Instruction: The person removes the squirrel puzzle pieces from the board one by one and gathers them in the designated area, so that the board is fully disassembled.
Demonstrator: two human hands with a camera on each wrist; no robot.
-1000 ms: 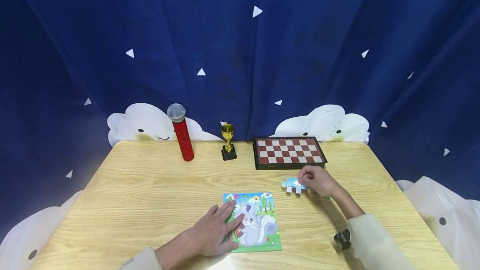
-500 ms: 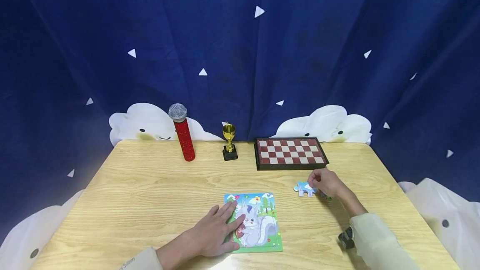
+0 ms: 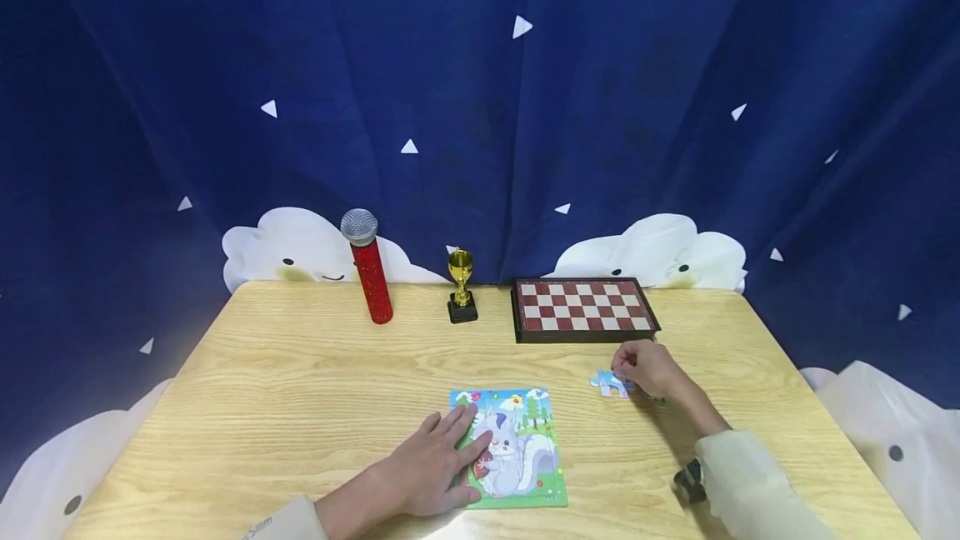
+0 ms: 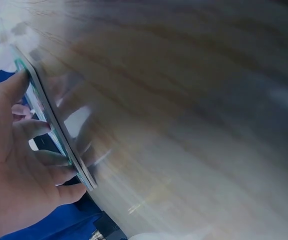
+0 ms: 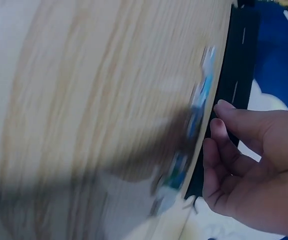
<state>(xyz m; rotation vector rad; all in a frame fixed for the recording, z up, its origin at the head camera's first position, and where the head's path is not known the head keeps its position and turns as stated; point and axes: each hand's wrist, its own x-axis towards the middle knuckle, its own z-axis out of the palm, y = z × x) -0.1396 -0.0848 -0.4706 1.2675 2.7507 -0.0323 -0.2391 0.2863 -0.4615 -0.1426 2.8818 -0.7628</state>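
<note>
Puzzle piece (image 3: pixel 611 383) lies flat on the wooden table (image 3: pixel 300 373), right of the squirrel puzzle board (image 3: pixel 517 457). Right hand (image 3: pixel 651 369) pinches its edge with curled fingertips. Left hand (image 3: pixel 431 467) presses flat, fingers straight, on the board, probably so it cannot slide.

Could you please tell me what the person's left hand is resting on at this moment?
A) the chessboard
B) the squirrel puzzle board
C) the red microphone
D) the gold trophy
B: in the head view the left hand lies flat with its fingers on the left part of the squirrel puzzle board, while the chessboard, red microphone and gold trophy stand untouched along the far edge of the table.
</note>
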